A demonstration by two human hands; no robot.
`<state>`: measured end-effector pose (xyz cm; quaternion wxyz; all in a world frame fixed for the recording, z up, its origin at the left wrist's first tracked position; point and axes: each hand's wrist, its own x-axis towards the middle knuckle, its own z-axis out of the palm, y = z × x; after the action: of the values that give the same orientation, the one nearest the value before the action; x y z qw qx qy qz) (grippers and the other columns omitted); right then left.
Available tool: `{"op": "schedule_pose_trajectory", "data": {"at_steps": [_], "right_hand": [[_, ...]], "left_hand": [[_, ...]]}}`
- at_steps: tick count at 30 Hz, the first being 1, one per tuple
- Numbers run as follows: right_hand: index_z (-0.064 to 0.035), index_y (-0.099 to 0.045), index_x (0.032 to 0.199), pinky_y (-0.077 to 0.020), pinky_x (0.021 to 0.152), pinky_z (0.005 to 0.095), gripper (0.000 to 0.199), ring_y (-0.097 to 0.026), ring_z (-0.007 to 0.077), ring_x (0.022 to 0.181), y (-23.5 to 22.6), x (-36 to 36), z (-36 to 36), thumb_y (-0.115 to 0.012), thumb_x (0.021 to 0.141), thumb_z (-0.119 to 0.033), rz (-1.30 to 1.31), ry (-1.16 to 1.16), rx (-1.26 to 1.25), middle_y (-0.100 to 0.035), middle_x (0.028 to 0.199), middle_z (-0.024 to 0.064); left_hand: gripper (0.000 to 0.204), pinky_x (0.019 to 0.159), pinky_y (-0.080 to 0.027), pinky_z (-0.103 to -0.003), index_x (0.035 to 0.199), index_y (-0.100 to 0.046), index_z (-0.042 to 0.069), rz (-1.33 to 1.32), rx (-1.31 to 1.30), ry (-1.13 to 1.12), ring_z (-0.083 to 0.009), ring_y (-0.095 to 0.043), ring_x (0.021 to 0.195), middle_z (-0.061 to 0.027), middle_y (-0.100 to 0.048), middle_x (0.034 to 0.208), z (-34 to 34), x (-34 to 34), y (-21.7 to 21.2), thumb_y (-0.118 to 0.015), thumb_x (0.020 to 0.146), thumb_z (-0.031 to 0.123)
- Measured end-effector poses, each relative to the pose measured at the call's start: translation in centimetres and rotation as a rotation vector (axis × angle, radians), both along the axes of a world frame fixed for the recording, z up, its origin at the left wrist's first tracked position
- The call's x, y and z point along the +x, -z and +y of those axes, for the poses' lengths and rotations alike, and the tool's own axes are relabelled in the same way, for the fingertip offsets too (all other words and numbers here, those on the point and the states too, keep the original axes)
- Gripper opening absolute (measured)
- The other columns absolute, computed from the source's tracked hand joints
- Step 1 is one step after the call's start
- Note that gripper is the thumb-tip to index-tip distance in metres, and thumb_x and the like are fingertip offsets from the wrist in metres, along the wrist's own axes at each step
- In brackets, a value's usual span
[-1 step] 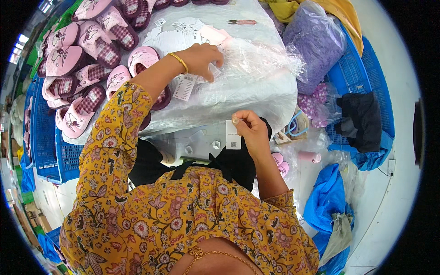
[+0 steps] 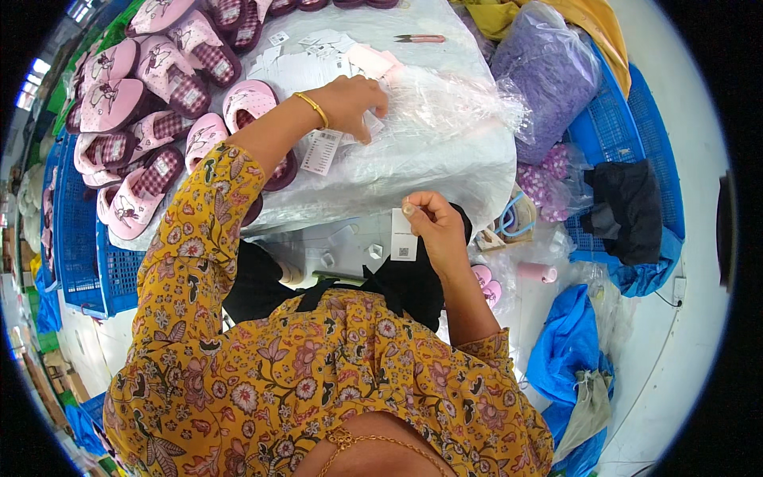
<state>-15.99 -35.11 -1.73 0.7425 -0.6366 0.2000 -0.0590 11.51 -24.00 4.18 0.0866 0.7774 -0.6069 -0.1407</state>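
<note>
Over the plastic-covered table (image 2: 445,179), my left hand (image 2: 350,107) reaches with bent fingers. A small pale piece (image 2: 372,124) shows at its fingertips, too indistinct to name. Beside that hand, nearer to me, lies a white printed tag (image 2: 322,153). Next to its fingers on the right is a bundle of thin clear plastic strands (image 2: 445,99). In front of my lap, my right hand (image 2: 437,230) pinches the top of a white hang tag (image 2: 403,238) between thumb and finger; the tag hangs upright.
Pink slippers (image 2: 111,103) with checked insoles are heaped at the left. Loose white tags (image 2: 306,63) and small thread snips (image 2: 420,38) lie farther back. On the right are a bag of purple material (image 2: 548,79), a blue crate (image 2: 612,119) and a black cloth (image 2: 624,211).
</note>
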Motion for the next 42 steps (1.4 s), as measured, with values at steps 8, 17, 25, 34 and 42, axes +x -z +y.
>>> {"op": "schedule_pose_trajectory", "data": {"at_steps": [8,17,25,34,42], "right_hand": [[-0.0031,-0.064,0.099,-0.0391,0.062,0.0189,0.01,-0.048,0.0033,0.07,0.4,-0.1,0.1,-0.067,0.093,-0.01,-0.031,-0.003,0.043,-0.06,0.083,-0.0034],[-0.0035,-0.064,0.097,-0.0415,0.058,0.0201,0.014,-0.049,0.0034,0.065,0.4,0.0,0.0,-0.068,0.093,-0.016,-0.048,0.029,0.005,-0.057,0.076,-0.0041],[-0.003,-0.062,0.095,-0.0494,0.072,0.0341,0.009,-0.061,0.0239,0.088,-0.5,2.3,-2.0,-0.066,0.089,-0.009,-0.339,0.335,-0.82,-0.064,0.1,0.0131],[-0.0045,-0.062,0.091,-0.0446,0.094,0.0427,0.013,-0.056,0.0372,0.106,-0.5,11.8,-10.6,-0.066,0.079,-0.004,-0.427,0.27,-1.214,-0.063,0.113,0.0164],[-0.01,-0.067,0.09,-0.0425,0.1,0.0391,0.011,-0.058,0.0293,0.111,-1.5,15.6,-16.6,-0.064,0.08,-0.013,-0.548,-0.072,-1.243,-0.068,0.109,0.0073]], "left_hand": [[0.035,0.093,-0.048,-0.04,0.107,-0.063,0.005,-0.127,-0.066,-0.01,-0.0299,-0.059,0.107,-0.0112,-0.061,0.112,-0.2,-1.6,-1.3,-0.071,0.082,0.029],[0.039,0.101,-0.044,-0.039,0.118,-0.057,0.002,-0.115,-0.397,0.024,-0.032,-0.056,0.114,-0.0146,-0.054,0.133,-0.2,-2.8,-3.3,-0.069,0.087,0.023],[0.037,0.099,-0.044,-0.038,0.106,-0.059,-0.002,-0.366,-0.258,0.297,-0.0313,-0.055,0.109,-0.014,-0.056,0.12,1.3,-4.4,-4.3,-0.071,0.078,0.019],[0.036,0.099,-0.043,-0.038,0.104,-0.059,-0.002,-0.274,-0.114,0.406,-0.0304,-0.056,0.107,-0.0149,-0.056,0.118,1.2,-5.9,-3.6,-0.07,0.074,0.012],[0.049,0.107,-0.039,-0.041,0.122,-0.057,0.001,-0.18,-0.131,0.334,-0.0327,-0.05,0.124,-0.0158,-0.051,0.134,3.6,-6.3,-0.2,-0.067,0.074,0.006]]}}
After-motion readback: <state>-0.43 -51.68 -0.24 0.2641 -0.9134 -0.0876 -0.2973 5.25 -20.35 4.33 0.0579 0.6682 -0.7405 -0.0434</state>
